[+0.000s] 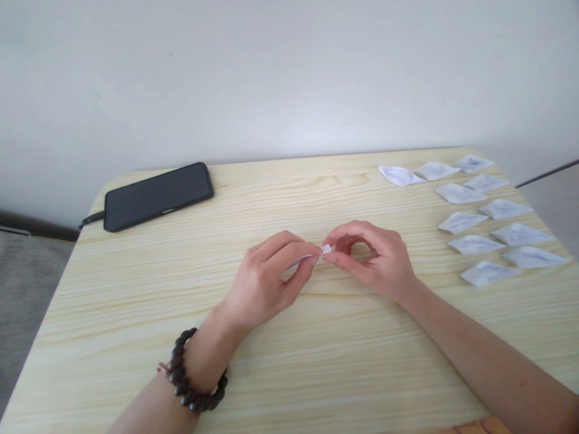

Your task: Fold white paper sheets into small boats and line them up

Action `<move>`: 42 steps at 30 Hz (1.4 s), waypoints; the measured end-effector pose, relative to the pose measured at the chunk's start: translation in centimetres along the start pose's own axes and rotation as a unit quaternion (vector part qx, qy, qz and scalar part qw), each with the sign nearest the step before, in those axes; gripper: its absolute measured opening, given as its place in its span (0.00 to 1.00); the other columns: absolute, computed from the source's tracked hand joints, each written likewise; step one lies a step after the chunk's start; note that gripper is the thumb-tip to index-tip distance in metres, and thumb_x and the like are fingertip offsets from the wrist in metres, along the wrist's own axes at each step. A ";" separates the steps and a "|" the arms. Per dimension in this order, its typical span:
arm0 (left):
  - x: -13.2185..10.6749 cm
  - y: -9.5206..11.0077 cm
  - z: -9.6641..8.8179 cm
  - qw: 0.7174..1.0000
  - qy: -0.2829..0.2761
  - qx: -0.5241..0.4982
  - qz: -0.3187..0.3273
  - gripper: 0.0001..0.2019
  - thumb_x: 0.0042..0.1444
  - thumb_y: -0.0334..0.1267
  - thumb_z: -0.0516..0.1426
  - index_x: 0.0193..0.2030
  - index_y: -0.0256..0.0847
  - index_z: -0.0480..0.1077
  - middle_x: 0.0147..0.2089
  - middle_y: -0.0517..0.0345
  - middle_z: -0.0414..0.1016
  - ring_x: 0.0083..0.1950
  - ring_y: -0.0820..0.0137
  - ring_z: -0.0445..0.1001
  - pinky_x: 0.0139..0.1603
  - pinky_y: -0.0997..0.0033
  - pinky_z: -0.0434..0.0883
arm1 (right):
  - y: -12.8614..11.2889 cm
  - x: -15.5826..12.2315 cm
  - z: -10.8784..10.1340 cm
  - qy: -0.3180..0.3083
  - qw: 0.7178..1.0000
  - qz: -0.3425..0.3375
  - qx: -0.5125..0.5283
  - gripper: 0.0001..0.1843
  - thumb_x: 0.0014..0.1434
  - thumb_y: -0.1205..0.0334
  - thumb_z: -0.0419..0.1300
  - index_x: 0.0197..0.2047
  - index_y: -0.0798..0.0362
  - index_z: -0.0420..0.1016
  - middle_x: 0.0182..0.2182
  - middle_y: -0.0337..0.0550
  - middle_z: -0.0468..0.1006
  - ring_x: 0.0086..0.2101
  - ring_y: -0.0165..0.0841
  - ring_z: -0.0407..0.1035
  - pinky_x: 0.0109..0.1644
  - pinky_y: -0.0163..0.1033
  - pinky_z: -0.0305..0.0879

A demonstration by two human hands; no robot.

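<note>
A small folded piece of white paper is pinched between both hands over the middle of the table. My left hand grips most of it between thumb and fingers, which hide much of its shape. At its right end, my right hand pinches the paper's tip with thumb and forefinger. To the right lie several folded white paper boats, pointed at both ends and set out in rows. A dark beaded bracelet circles my left wrist.
A black smartphone with a cable at its left end lies near the back left edge of the light wooden table. A white wall rises behind the table. Something orange-brown shows at the bottom edge.
</note>
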State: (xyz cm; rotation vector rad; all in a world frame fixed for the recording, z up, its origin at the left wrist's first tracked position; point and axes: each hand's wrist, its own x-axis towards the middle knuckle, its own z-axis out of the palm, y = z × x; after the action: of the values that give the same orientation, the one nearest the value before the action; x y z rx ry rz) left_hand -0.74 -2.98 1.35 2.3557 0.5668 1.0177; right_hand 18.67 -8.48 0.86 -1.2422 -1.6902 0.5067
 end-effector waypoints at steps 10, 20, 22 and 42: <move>0.1 -0.2 0.2 1.000 0.009 -0.027 -0.008 0.08 0.58 0.26 0.61 0.44 0.37 0.75 0.39 0.56 0.75 0.39 0.76 0.75 0.40 0.80 0.72 | 0.1 -0.4 0.2 0.040 0.999 -0.016 -0.011 0.08 0.56 0.67 0.67 0.39 0.49 0.73 0.31 0.34 0.81 0.26 0.25 0.73 0.30 0.29 0.72; 0.1 0.4 0.0 0.996 -0.010 -0.071 -0.052 0.06 0.58 0.26 0.59 0.42 0.35 0.73 0.38 0.55 0.76 0.39 0.75 0.74 0.41 0.78 0.71 | 0.0 -0.4 0.2 0.035 0.998 -0.048 -0.020 0.09 0.55 0.68 0.67 0.39 0.49 0.73 0.31 0.35 0.81 0.25 0.24 0.73 0.29 0.29 0.71; 0.2 0.6 -0.1 0.995 -0.020 -0.076 -0.068 0.04 0.58 0.26 0.58 0.39 0.35 0.73 0.36 0.56 0.76 0.37 0.75 0.73 0.39 0.78 0.70 | 0.0 -0.4 0.3 0.026 0.997 -0.069 -0.024 0.10 0.56 0.68 0.67 0.39 0.50 0.72 0.31 0.36 0.81 0.24 0.24 0.72 0.29 0.29 0.71; 0.1 -1.0 -0.5 0.991 -0.024 -0.048 -0.121 0.09 0.58 0.31 0.61 0.46 0.39 0.73 0.43 0.54 0.75 0.40 0.73 0.74 0.34 0.78 0.72 | 0.7 -0.6 0.2 0.054 0.992 0.102 0.057 0.08 0.56 0.66 0.65 0.40 0.48 0.73 0.31 0.36 0.76 0.28 0.27 0.71 0.29 0.32 0.70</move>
State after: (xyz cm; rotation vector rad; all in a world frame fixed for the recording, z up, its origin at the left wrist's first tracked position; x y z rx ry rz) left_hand -1.25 -1.99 1.10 2.1586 0.7486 0.8569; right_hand 18.88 -8.72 -0.05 -1.3413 -1.4323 0.6394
